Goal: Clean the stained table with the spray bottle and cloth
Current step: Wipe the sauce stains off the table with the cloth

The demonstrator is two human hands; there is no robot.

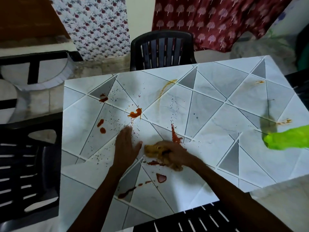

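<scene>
Closest to the camera stands a black slatted plastic chair (200, 220), at the near edge of the white table top with grey triangle pattern (217, 123). Just beyond this edge lie a red ring-shaped stain (161, 178) and a long dark red smear (127, 192), both not yet wiped. Further in, the left hand (127, 148) rests flat on the surface with straight fingers. The right hand (175, 156) closes its fingers round a crumpled yellow-brown cloth (153, 149), which touches the table beside a line of red powder (175, 136). I judge that wiping is the step in hand and little of it is done. To do it well, the cloth should be pressed flat and drawn toward one place, so that the powder is gathered and not spread. Farther away lie an orange blob (135, 113) and a thin yellow streak (167, 86). At the right edge is a bright green blurred object (287, 139). It may be the spray bottle, the only container, but I cannot tell this, nor what is in it. Behind the table stands a second black chair (162, 49).
</scene>
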